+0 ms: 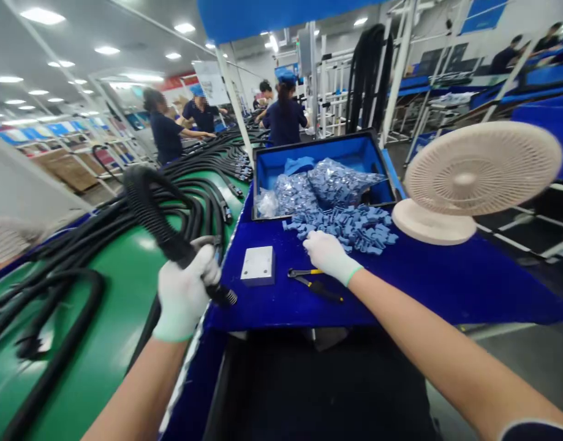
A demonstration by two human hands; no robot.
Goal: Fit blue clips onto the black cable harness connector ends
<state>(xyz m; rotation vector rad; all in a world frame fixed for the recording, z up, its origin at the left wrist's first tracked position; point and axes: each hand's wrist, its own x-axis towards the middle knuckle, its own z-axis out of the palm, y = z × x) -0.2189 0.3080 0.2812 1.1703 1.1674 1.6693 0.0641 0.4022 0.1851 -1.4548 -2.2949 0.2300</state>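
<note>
A white glove covers my left hand [184,293], whose fingers are wrapped round a black corrugated hose [155,214] near its end. The metallic tip of that hose points down to the right, over the blue table edge. My right hand [329,254], also gloved, touches the near left side of a pile of small blue clips [361,228]. Its fingers are pressed together, and whatever is between them is hidden. Yellow-and-black pliers [324,290] lie just below it. Left of the pliers sits a silver metal block [258,266] on the blue tabletop [281,312].
Behind the pile, a black-rimmed blue bin [377,174] holds bags of clips [329,184]. A white fan [465,177] stands at the right. Many black hoses [207,165] lie on the green conveyor [120,288]. Several people work farther back.
</note>
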